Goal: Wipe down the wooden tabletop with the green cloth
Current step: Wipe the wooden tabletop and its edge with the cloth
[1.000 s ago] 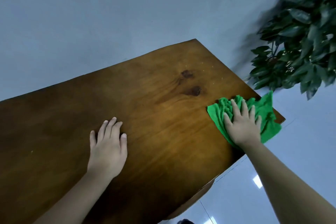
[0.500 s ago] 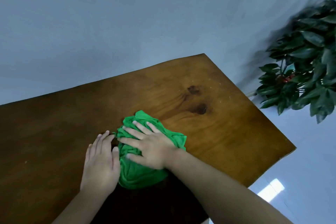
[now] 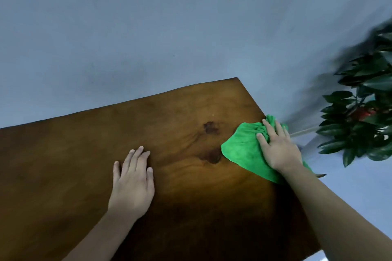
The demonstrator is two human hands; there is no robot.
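The right hand (image 3: 277,146) lies flat on the green cloth (image 3: 244,148), fingers spread and pressing it down rather than pinching it, at the right edge of the wooden tabletop (image 3: 169,116), in the right-centre of the frame. The cloth is bunched under the fingertips and part of it hangs past the table's edge. The left hand (image 3: 132,182) rests palm-down and open on bare wood in the lower centre, holding nothing, well apart from the cloth. Two dark knots (image 3: 211,127) mark the grain just left of the cloth. A leafy plant (image 3: 364,108) stands off the table at the far right. The step in hand looks like a wiping stroke at its rightmost reach. The next move probably calls for drawing the cloth back leftward across the wood under even pressure, toward the large left part of the top.
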